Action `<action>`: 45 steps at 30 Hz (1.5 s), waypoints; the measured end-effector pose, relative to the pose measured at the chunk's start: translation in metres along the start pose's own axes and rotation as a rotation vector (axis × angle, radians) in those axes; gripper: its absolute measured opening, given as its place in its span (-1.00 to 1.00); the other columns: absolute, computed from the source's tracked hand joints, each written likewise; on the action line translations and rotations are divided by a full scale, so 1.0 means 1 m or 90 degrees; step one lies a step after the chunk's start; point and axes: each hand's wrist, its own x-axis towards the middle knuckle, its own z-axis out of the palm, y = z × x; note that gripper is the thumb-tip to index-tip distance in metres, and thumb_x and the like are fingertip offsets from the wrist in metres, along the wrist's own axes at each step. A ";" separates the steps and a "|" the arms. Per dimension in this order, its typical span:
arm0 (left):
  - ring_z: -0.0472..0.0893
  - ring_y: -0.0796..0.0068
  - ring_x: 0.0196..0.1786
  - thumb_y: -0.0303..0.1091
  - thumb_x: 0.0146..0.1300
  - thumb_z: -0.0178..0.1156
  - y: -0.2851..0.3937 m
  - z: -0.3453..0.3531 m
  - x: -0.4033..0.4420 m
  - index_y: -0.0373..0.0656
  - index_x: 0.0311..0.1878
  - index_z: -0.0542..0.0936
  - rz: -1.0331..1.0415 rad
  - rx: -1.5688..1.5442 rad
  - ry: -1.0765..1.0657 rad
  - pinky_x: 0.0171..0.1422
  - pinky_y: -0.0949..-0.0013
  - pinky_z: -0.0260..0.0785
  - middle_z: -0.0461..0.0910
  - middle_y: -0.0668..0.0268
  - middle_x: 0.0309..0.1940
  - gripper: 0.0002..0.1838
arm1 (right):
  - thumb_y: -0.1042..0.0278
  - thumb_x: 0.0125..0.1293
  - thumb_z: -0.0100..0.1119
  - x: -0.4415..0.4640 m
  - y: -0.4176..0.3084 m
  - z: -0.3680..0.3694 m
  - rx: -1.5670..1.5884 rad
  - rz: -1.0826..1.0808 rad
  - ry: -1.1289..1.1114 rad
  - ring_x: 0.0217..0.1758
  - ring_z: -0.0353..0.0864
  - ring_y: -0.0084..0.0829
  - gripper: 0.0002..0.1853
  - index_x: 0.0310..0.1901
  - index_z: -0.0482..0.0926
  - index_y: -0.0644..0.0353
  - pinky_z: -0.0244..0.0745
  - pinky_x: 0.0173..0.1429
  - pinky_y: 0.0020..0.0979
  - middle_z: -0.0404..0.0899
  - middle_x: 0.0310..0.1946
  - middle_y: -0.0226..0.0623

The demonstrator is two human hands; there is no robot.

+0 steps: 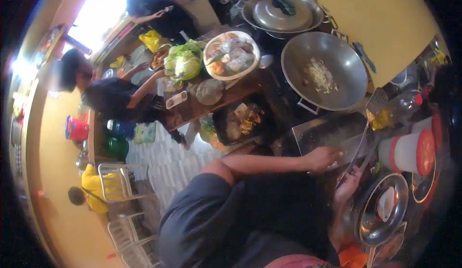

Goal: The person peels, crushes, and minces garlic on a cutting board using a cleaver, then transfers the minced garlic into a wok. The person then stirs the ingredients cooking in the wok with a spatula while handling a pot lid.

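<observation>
My right hand [349, 181] is closed around the handle of a slotted turner [376, 102], whose perforated blade points toward the wok. A second long metal strip runs beside the turner; I cannot make out what it is. Close by, my left hand [325, 159] has its fingers curled over a dark flat tray or board [320, 135]. A pale bit shows at its fingertips, too small to name. Beyond the hands sits a large wok [296, 78] with chopped pale pieces, perhaps garlic or onion [321, 75], in its bottom.
A lidded pan [260, 13] stands behind the wok. On the counter are a white basin [208, 58] of bagged food and leafy greens [183, 62]. An oil bottle [397, 109], red-lidded tubs [404, 152] and a metal pan [363, 220] crowd the right. Other people [108, 92] work at left.
</observation>
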 end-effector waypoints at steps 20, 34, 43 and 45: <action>0.66 0.07 -0.21 -0.36 0.16 0.13 -0.005 -0.194 -0.087 0.17 0.32 0.34 -0.213 0.688 0.283 -0.21 0.06 0.50 0.54 0.04 -0.14 -0.40 | 0.47 0.26 0.07 0.004 0.025 0.094 -0.439 -0.153 -0.069 -0.02 0.46 -0.31 -0.63 0.13 0.55 0.14 0.36 0.11 -0.38 0.43 -0.06 -0.18; 0.67 0.01 -0.27 -0.32 0.30 -0.09 -0.050 -0.253 0.060 -0.06 0.08 0.51 0.009 0.642 0.302 -0.25 0.07 0.55 0.61 0.02 -0.28 -0.67 | -0.16 0.10 0.23 0.000 0.027 0.109 -1.039 -0.268 -0.043 0.42 0.12 0.06 -0.20 0.34 0.28 0.01 -0.01 0.37 0.17 0.12 0.36 0.08; 0.65 -0.09 -0.23 -0.26 0.27 -0.02 -0.045 -0.265 0.029 0.02 0.08 0.54 -0.017 0.604 0.151 -0.21 0.01 0.52 0.62 0.04 -0.28 -0.67 | -0.03 0.06 0.33 -0.007 0.025 0.089 -1.054 -0.242 0.027 0.49 -0.04 0.07 -0.07 0.43 0.09 0.01 -0.12 0.46 0.10 0.00 0.42 0.10; 0.65 -0.04 -0.22 -0.25 0.23 0.04 -0.029 -0.280 0.000 0.08 0.11 0.53 -0.032 0.639 0.155 -0.16 0.03 0.52 0.62 0.09 -0.29 -0.64 | -0.04 0.08 0.31 -0.009 0.038 0.094 -0.981 -0.232 0.046 0.50 -0.04 0.06 -0.10 0.42 0.12 0.01 -0.16 0.47 0.12 0.00 0.42 0.09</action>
